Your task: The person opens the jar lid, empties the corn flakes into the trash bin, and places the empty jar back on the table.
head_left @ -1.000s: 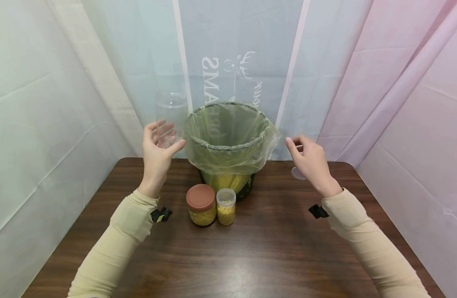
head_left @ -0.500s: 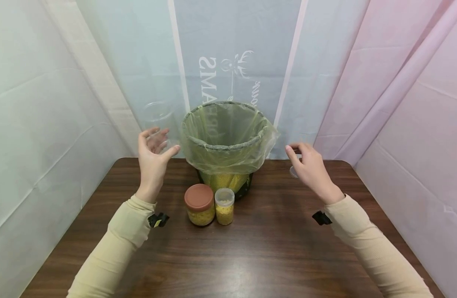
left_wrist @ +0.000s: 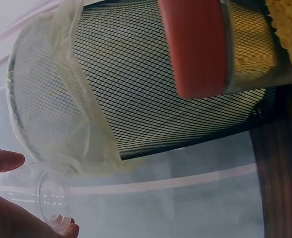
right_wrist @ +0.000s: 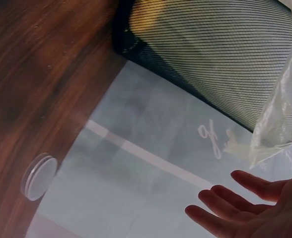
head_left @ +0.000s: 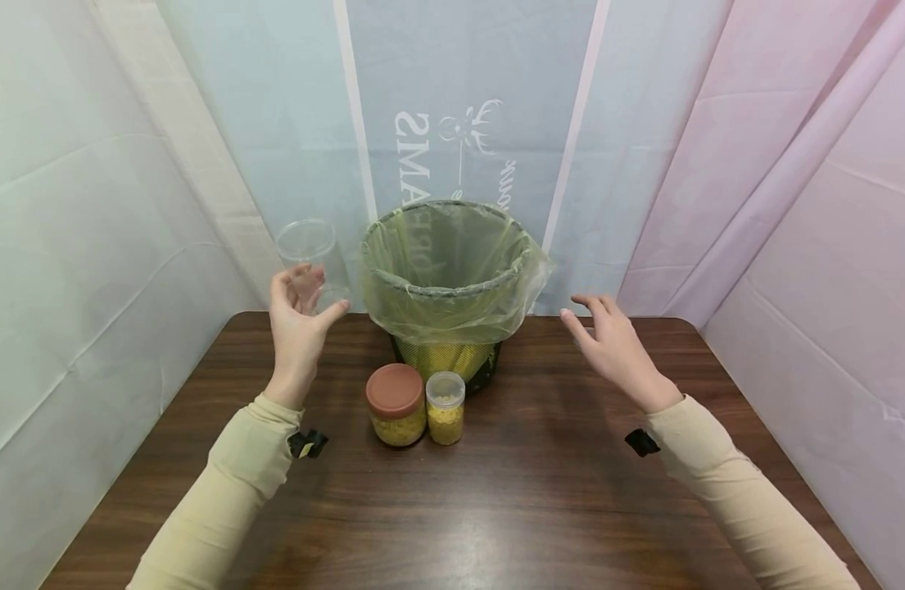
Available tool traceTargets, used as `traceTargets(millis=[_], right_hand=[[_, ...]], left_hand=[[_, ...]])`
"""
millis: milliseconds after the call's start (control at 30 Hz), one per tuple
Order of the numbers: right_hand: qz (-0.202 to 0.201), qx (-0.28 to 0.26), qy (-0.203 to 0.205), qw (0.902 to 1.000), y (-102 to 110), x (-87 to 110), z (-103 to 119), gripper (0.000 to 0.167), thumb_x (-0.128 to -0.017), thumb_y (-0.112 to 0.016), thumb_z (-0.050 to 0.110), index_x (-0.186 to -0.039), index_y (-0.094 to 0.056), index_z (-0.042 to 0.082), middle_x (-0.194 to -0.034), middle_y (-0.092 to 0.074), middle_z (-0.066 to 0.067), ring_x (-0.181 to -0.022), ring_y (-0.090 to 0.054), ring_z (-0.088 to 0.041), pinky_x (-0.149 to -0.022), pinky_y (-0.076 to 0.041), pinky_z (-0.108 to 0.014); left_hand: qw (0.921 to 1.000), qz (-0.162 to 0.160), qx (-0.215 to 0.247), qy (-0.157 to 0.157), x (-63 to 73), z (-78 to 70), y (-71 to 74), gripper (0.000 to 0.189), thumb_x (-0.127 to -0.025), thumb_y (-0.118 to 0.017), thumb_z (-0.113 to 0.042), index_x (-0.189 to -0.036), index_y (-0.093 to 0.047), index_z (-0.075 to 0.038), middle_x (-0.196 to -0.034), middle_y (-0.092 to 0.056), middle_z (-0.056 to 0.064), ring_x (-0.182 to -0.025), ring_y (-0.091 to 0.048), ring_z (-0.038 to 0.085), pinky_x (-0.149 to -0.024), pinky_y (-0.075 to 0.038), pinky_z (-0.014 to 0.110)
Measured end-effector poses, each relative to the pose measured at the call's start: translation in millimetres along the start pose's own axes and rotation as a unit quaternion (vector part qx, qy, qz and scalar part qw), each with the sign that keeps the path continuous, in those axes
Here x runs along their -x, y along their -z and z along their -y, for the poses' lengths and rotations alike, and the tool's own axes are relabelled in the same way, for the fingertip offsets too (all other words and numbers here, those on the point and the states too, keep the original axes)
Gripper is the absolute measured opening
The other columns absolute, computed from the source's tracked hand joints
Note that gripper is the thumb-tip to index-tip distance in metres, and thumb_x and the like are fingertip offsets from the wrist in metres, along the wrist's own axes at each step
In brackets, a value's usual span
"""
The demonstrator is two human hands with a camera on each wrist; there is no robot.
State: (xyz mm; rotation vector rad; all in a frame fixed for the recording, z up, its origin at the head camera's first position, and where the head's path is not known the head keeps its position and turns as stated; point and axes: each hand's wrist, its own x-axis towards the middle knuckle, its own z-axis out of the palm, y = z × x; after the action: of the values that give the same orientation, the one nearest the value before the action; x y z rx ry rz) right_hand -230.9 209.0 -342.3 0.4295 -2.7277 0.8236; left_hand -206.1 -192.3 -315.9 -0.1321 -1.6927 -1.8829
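Observation:
In the head view my left hand (head_left: 296, 336) grips a clear, see-through jar (head_left: 307, 240) left of the waste bin. The jar's mouth points up and tilts toward me; its base (left_wrist: 55, 201) shows beyond the fingers in the left wrist view. My right hand (head_left: 607, 344) hovers right of the bin, fingers loosely extended and holding nothing. A mesh waste bin (head_left: 437, 359) stands at the back, with a pale yellow bin liner (head_left: 452, 315) folded over its rim. In the right wrist view, a round clear lid (right_wrist: 40, 178) lies on the table; my right hand hides it in the head view.
In front of the bin stand a jar with a reddish-brown lid (head_left: 395, 392) and a smaller clear-topped jar (head_left: 445, 414), both with yellow contents. They sit close together on the dark wooden table (head_left: 540, 492). Fabric curtains (head_left: 644, 123) enclose the back and sides.
My left hand has lowered and shifted slightly left, tipping the jar's mouth toward me. The right hand has dropped slightly, its fingers have straightened, and it now covers the lid.

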Motion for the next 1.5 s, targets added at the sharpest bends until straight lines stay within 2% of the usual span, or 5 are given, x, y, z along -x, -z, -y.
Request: traceTargets(millis=[200, 500, 733, 1233, 1500], right_hand=[[0.025, 0.02, 0.024, 0.9992, -6.0, 1.7, -10.0, 0.063, -0.099, -0.037, 0.049, -0.141, -0.038, 0.002, -0.14, -0.038, -0.025, -0.113, -0.052, -0.04, -0.096, -0.038, -0.058], [0.065, 0.063, 0.059, 0.9942, -15.7, 5.6, -21.5, 0.071, -0.096, -0.044, 0.051, -0.147, -0.029, 0.004, -0.151, -0.025, -0.023, -0.138, -0.024, -0.042, -0.106, -0.027, -0.059], [0.061, 0.08, 0.086, 0.9912, -20.5, 8.4, -25.8, 0.073, -0.094, -0.05, 0.05, -0.147, -0.03, 0.004, -0.151, -0.025, -0.021, -0.136, -0.027, -0.04, -0.107, -0.029, -0.056], [0.076, 0.111, 0.118, 0.9838, -31.7, 19.7, -35.0, 0.074, -0.094, -0.049, 0.052, -0.145, -0.033, 0.001, -0.149, -0.028, -0.024, -0.135, -0.027, -0.044, -0.105, -0.028, -0.058], [0.073, 0.11, 0.122, 0.9838, -38.8, 24.5, -40.1, 0.072, -0.094, -0.051, 0.049, -0.143, -0.035, 0.0, -0.148, -0.03, -0.024, -0.132, -0.031, -0.045, -0.104, -0.03, -0.057]], left_hand=[[0.9984, 0.005, -0.051, 0.023, 1.7, 9.4, 6.2, 0.066, -0.072, -0.071, 0.011, -0.129, -0.043, -0.005, -0.125, -0.056, 0.008, -0.121, -0.051, 0.019, -0.108, -0.036, 0.035], [0.9945, 0.007, -0.097, 0.039, 4.7, 19.8, 12.4, 0.066, -0.072, -0.074, 0.005, -0.131, -0.045, -0.006, -0.13, -0.056, 0.008, -0.121, -0.049, 0.018, -0.104, -0.039, 0.035], [0.9944, -0.001, -0.1, 0.034, 6.0, 26.5, 16.3, 0.06, -0.07, -0.074, 0.01, -0.122, -0.046, 0.005, -0.124, -0.054, 0.011, -0.118, -0.05, 0.021, -0.102, -0.04, 0.036], [0.9811, 0.007, -0.18, 0.072, 10.5, 49.5, 29.8, 0.057, -0.07, -0.078, 0.001, -0.122, -0.054, -0.001, -0.125, -0.058, 0.013, -0.113, -0.053, 0.024, -0.097, -0.041, 0.036], [0.9739, -0.007, -0.211, 0.084, 12.5, 63.8, 32.8, 0.053, -0.068, -0.079, 0.001, -0.115, -0.054, -0.004, -0.111, -0.056, 0.008, -0.102, -0.053, 0.018, -0.084, -0.041, 0.023]])
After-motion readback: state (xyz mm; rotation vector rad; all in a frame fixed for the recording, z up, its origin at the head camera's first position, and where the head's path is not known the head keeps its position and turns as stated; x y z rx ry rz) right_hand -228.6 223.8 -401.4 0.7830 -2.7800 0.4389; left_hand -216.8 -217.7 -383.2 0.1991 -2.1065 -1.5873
